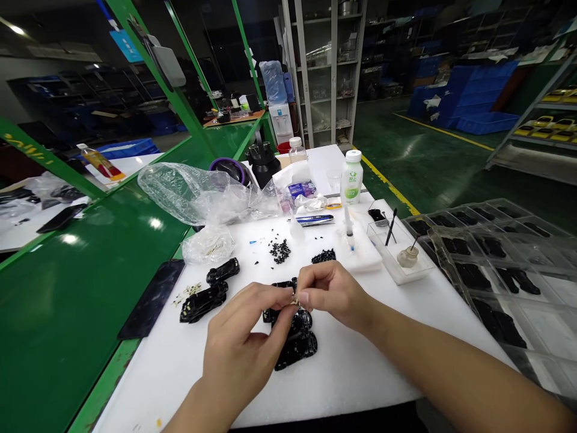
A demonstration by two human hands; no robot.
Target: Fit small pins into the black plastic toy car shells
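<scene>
My left hand [247, 337] and my right hand [331, 294] meet over the middle of the white work surface [360, 373]. Between their fingertips is a small pale piece [294, 302], pinched from both sides and partly hidden by the fingers. Just below it lie several black car-shaped parts [295, 350], partly covered by my left hand. More black car-shaped parts [204, 302] rest to the left, beside scattered small pale pieces [186, 293]. Beyond my hands are a loose pile of tiny black pieces [280, 251] and a denser pile [323, 257].
Plastic bags [180, 195] lie at the back left, near a black flask [262, 162]. A white bottle [352, 177], a syringe [348, 227] and a clear tray [399, 258] with a small jar stand behind right. Compartment trays [478, 276] hold black parts at right.
</scene>
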